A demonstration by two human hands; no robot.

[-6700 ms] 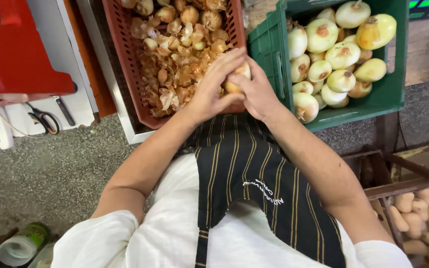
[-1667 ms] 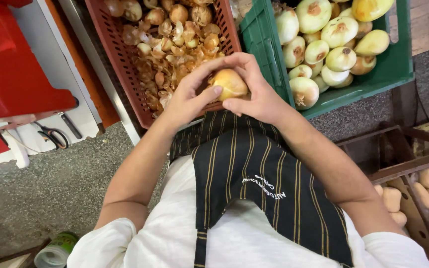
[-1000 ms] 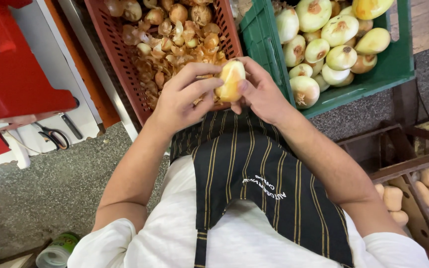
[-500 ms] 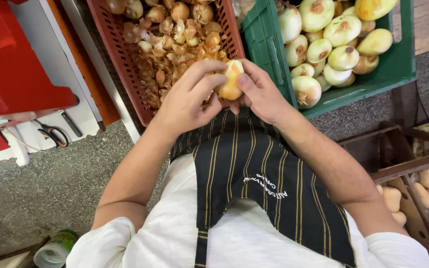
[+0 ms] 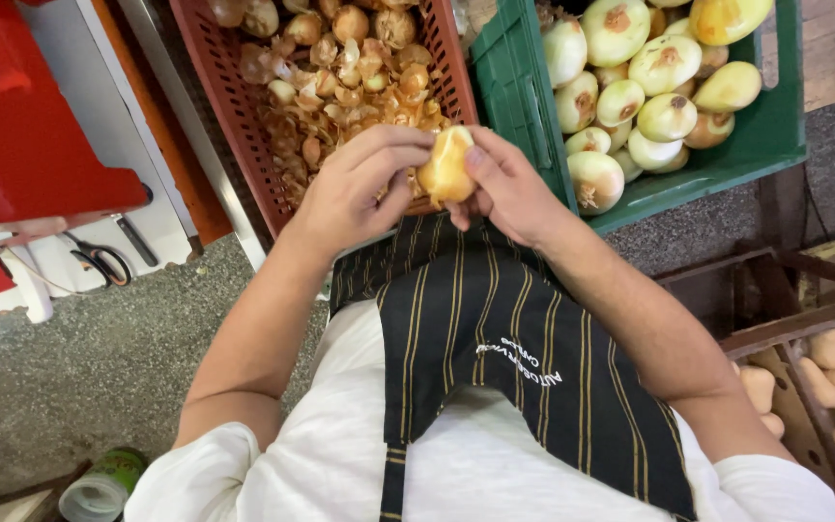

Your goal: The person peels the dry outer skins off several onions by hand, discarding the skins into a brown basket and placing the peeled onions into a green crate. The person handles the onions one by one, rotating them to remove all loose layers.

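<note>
The red crate (image 5: 234,126) sits at the upper middle of the view, filled with unpeeled onions and loose skins (image 5: 340,87). Its near edge lies directly under both hands. The green crate (image 5: 514,87) stands just beside it on the right and holds the peeled onions (image 5: 630,87), which are pale and smooth. A dark striped apron (image 5: 495,358) covers the person's front below the hands.

The left hand (image 5: 355,188) is closed around the left side of the onion (image 5: 445,166), fingers curled over its top. The right hand (image 5: 509,184) clamps the right side, thumb pressed on the upper surface. The onion is held above the near edge of the red crate, close to the near left corner of the green crate.

Compared with the view about two seconds earlier, the onion has turned from broadside to edge-on, and the left fingers have moved over it. Judgement: skin removal is in progress on a fresh face of the onion, with scraps positioned to drop into the red crate.

Scissors (image 5: 99,261) lie on the white surface at far left.
</note>
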